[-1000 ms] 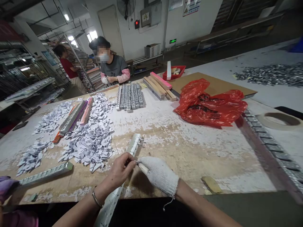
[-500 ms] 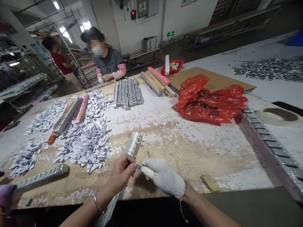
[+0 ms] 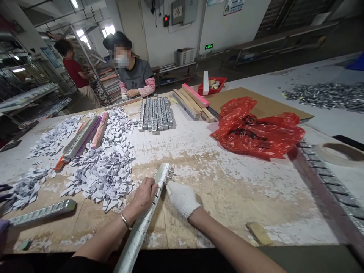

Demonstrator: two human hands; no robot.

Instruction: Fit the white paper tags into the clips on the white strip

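A long silver-wrapped bar [image 3: 140,231] slants from the table's front edge toward the middle, with small dark pins sticking out along its right side. My left hand [image 3: 145,197], bare with a bangle at the wrist, is closed over the bar near its far end. My right hand [image 3: 182,199], in a white knitted glove, is closed beside the bar's right edge, close to the pins. A pale, narrow thing shows at its fingertips, mostly hidden by the glove. Left of the bar lies a heap of small white flat pieces [image 3: 106,178].
Another wrapped bar [image 3: 42,213] lies at left, near a co-worker's purple-gloved hand [image 3: 3,226]. Several wrapped bars [image 3: 156,113] lie farther back, before a masked person [image 3: 136,76]. At right are a red plastic bag [image 3: 256,132], a tape roll [image 3: 341,153] and a yellowish block [image 3: 259,233].
My hands, close together over the bar before, are now apart. The left has come down onto the bar; the right has moved forward to its pinned edge. The view has shifted slightly.
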